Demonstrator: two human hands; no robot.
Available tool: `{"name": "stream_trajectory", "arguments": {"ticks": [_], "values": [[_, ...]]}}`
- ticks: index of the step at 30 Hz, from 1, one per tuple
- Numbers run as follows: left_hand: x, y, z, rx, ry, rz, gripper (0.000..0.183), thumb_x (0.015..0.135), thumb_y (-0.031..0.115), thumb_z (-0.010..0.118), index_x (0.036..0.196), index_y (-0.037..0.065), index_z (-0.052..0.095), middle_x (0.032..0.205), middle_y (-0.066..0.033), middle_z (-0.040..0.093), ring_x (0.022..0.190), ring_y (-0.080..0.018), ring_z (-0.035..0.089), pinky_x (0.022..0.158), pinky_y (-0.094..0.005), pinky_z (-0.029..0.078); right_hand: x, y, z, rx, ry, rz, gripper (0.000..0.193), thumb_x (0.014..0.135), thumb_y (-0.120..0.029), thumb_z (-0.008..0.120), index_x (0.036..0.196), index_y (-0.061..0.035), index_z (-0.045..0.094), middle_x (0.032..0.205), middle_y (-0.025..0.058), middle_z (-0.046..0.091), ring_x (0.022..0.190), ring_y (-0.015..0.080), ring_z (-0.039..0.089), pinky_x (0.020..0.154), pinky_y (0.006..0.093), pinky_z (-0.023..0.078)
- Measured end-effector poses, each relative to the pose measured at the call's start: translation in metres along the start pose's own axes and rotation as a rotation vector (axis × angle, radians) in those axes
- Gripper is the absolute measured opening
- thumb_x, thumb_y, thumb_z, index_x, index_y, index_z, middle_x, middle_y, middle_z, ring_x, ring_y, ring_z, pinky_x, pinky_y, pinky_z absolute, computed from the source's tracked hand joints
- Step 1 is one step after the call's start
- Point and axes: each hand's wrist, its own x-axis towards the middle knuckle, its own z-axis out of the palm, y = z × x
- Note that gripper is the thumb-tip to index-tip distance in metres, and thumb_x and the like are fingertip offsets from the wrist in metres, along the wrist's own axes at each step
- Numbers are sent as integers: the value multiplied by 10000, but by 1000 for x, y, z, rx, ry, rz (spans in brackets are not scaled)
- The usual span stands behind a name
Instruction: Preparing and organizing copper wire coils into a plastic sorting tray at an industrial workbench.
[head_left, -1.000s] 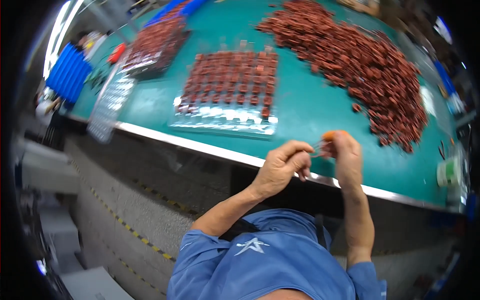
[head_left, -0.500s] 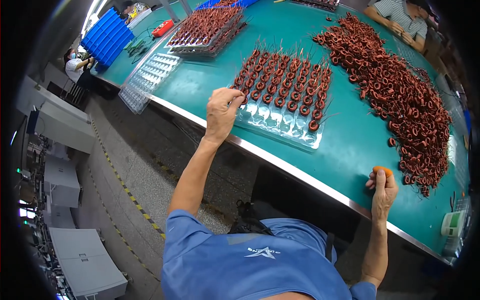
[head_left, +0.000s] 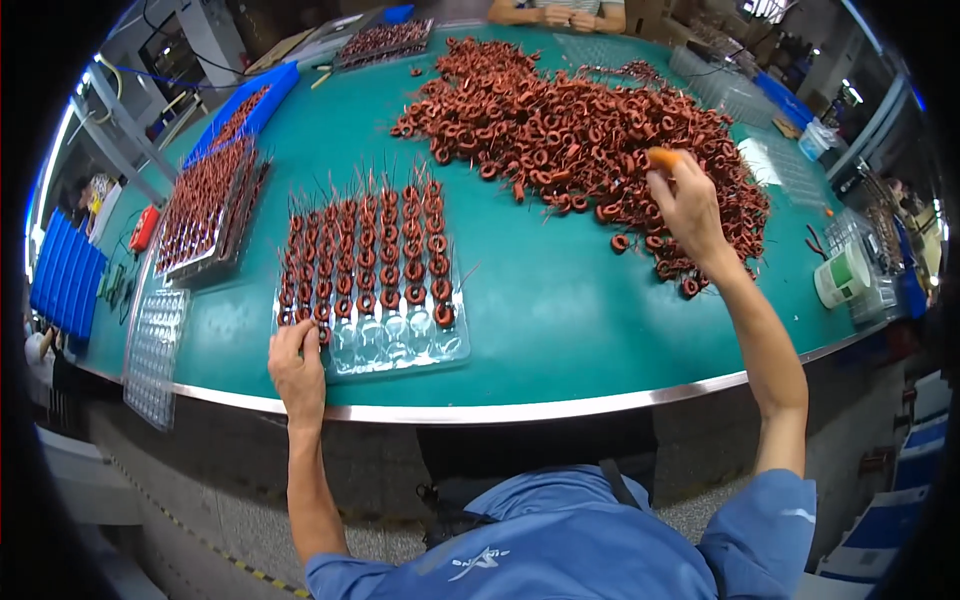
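Observation:
A clear plastic tray (head_left: 400, 352) in front of me holds rows of red ring coils (head_left: 366, 255) with thin wire leads standing up; its nearest pockets at the middle and right hold none. My left hand (head_left: 298, 372) is at the tray's near left corner, thumb and finger closed on a red ring coil (head_left: 323, 336) at a pocket. Over the right part of a large heap of loose ring coils (head_left: 560, 125) reaches my right hand (head_left: 693, 208), thumb and forefinger apart. An orange piece (head_left: 662, 158), apparently a finger cover, shows at its fingertip.
Filled trays (head_left: 205, 215) are stacked at the left, by a blue bin (head_left: 245, 110). Empty clear trays (head_left: 155, 345) overhang the table's front left edge. A white-green tub (head_left: 842, 277) and pliers (head_left: 816, 243) lie at the right. Another person's hands (head_left: 568, 17) rest at the far edge.
My view has turned toward the right. My right hand has moved from the table's front edge out over the heap. My left hand stays at the tray with its fingers on a ring coil.

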Motion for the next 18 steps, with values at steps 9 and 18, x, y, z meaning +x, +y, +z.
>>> {"name": "stream_trajectory", "arguments": {"ticks": [9, 18], "values": [[-8, 5, -7, 7, 46, -33, 160, 912, 116, 560, 1002, -1, 623, 901, -125, 615, 862, -291, 566, 759, -394, 442, 91, 56, 33, -648, -270, 27, 367, 835, -265, 668, 1076, -7, 567, 983, 171, 610, 947, 330, 607, 832, 420, 502], [-19, 87, 4, -562, 208, -107, 205, 937, 61, 540, 1118, -20, 589, 945, -86, 620, 833, -166, 603, 736, -291, 503, 43, -12, -15, 286, 84, 113, 463, 846, -200, 704, 1226, 14, 549, 986, 80, 659, 853, 146, 639, 769, 276, 529]]}}
